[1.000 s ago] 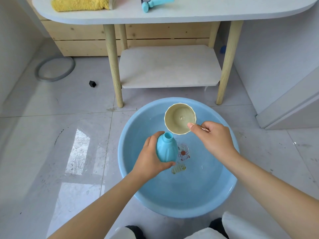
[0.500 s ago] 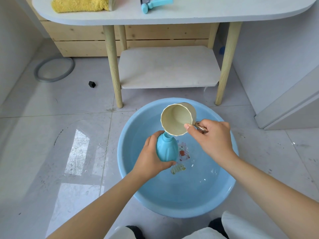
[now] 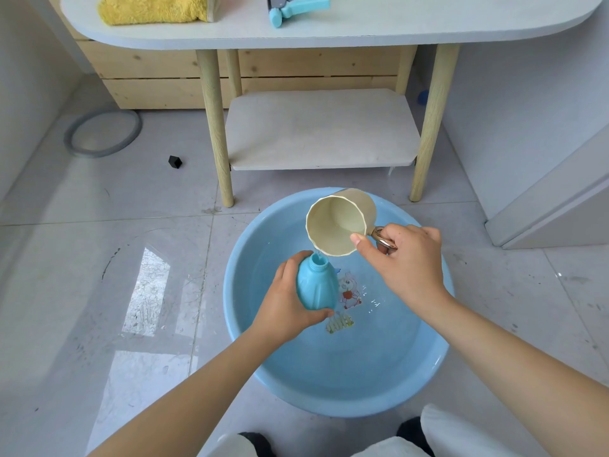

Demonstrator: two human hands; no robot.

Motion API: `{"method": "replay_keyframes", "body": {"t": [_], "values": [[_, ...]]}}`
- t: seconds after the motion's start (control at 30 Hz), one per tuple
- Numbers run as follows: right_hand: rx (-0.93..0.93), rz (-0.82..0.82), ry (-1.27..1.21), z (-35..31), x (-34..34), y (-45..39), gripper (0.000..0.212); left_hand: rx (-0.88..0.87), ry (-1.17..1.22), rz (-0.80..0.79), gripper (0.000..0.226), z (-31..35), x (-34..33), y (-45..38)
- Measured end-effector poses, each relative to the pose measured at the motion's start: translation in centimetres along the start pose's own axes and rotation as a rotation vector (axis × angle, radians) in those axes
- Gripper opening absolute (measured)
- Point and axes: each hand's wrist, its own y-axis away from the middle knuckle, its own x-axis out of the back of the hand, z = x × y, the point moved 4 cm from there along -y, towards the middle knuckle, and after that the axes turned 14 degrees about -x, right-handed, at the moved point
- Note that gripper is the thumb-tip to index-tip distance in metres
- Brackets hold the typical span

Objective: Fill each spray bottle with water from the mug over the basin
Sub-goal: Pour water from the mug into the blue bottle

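Observation:
A round blue basin [image 3: 412,384] with water in it sits on the tiled floor below me. Over it my left hand [image 3: 283,305] grips a small light-blue bottle [image 3: 316,285] with no spray head, its open neck pointing up. My right hand [image 3: 405,258] holds a beige mug [image 3: 339,222] by its metal handle, thumb on the rim. The mug is tipped towards me and left, its lip just above the bottle's neck, and a thin stream of water runs from it into the bottle.
A white table [image 3: 362,31] with wooden legs and a lower shelf [image 3: 323,130] stands just beyond the basin. On top lie a blue spray head [image 3: 296,8] and a yellow towel [image 3: 155,8]. A grey ring [image 3: 102,133] and a small black object [image 3: 175,161] lie on the floor at left.
My right hand has tipped the mug further over the bottle's neck, from nearly upright to pouring. My left hand and the bottle have stayed almost still.

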Motion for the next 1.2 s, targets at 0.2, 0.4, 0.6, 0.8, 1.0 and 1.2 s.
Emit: {"method": "replay_keyframes", "body": {"t": [0.2, 0.4, 0.6, 0.8, 1.0, 1.2], "values": [[0.022, 0.034, 0.021, -0.01, -0.07, -0.06, 0.053, 0.004, 0.004, 0.002, 0.092, 0.30, 0.00, -0.04], [0.031, 0.069, 0.031, -0.03, 0.06, -0.22, 0.052, 0.005, 0.005, -0.002, 0.091, 0.14, -0.02, -0.04], [0.057, 0.103, 0.040, -0.08, 0.26, -0.30, 0.054, 0.011, 0.008, 0.007, 0.094, -0.11, 0.08, 0.03], [0.078, 0.128, 0.038, -0.33, 0.33, -0.25, 0.052, 0.016, 0.008, 0.001, 0.092, 0.03, 0.02, -0.01], [0.097, 0.139, 0.055, -0.42, 0.44, -0.38, 0.052, 0.018, 0.002, 0.000, 0.092, -0.14, 0.07, 0.01], [0.117, 0.143, 0.076, -0.57, 0.55, -0.33, 0.051, 0.010, 0.007, 0.007, 0.092, 0.03, 0.05, -0.04]]}}
